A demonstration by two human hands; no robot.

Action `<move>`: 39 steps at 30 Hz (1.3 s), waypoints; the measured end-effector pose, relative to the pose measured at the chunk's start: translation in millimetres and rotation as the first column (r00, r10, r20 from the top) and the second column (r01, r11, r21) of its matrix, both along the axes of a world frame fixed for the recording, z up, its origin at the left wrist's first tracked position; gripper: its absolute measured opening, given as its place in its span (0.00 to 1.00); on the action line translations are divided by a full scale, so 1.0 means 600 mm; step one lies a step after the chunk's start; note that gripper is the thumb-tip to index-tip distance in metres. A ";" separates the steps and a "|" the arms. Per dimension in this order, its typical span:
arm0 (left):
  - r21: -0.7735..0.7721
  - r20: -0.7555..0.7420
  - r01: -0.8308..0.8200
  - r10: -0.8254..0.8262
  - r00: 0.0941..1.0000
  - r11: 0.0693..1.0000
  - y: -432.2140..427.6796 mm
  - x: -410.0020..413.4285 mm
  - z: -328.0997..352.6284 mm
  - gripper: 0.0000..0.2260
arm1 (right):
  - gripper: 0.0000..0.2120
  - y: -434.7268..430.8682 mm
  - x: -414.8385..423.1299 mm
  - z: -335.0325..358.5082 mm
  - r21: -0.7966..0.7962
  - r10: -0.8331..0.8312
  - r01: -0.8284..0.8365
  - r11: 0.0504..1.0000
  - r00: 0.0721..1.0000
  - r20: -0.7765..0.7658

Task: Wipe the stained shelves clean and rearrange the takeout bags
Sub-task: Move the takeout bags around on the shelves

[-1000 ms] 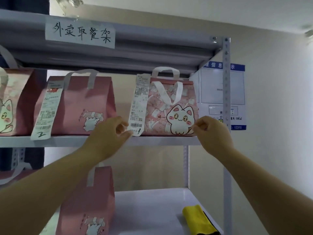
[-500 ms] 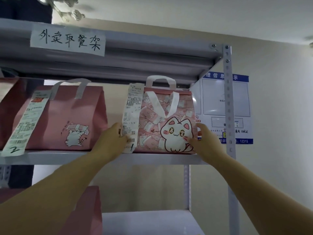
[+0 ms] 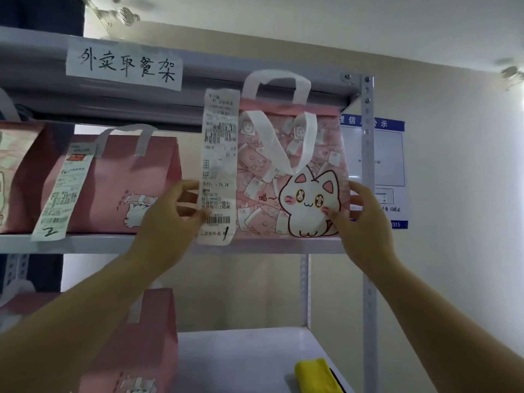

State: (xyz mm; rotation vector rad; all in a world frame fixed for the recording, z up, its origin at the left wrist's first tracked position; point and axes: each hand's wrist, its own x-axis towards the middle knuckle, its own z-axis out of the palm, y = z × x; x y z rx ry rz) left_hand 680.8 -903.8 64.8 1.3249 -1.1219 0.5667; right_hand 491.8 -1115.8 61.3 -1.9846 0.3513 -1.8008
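Bag (image 3: 292, 177) w/ cat print is at right end of shelf (image 3: 269, 246). We grip its lower sides: left hand (image 3: 167, 222) by the receipt (image 3: 218, 165), right hand (image 3: 365, 222) opposite. Looks soft-walled, prob. light; best held low at sides, not by floppy handles.

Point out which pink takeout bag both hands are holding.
The rightmost bag, with the big white cat and the receipt numbered 1; the left hand and right hand grip its sides.
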 end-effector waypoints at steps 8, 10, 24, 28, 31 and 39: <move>0.060 -0.038 0.123 -0.120 0.992 0.991 0.134 -0.057 -0.076 0.11 | 0.20 0.123 -0.088 -0.081 0.023 0.117 -0.119 0.993 0.992 0.046; 0.078 -0.059 0.122 -0.118 0.991 0.989 0.163 -0.072 -0.103 0.12 | 0.20 0.150 -0.103 -0.110 0.044 0.120 -0.122 0.992 0.992 0.034; 0.321 -0.183 0.055 0.005 0.983 0.946 0.230 -0.086 -0.301 0.12 | 0.17 0.206 -0.114 -0.320 0.304 0.186 -0.124 0.944 0.966 -0.182; 0.381 -0.263 0.043 0.064 0.963 0.924 0.199 -0.064 -0.348 0.13 | 0.17 0.175 -0.081 -0.362 0.399 0.214 -0.101 0.912 0.945 -0.249; 0.424 -0.310 0.033 0.111 0.944 0.905 0.164 -0.044 -0.377 0.15 | 0.17 0.145 -0.051 -0.387 0.432 0.216 -0.064 0.900 0.925 -0.313; 0.503 -0.318 -0.075 0.265 0.910 0.861 0.054 0.017 -0.439 0.15 | 0.19 0.053 0.038 -0.442 0.552 0.280 -0.045 0.833 0.894 -0.349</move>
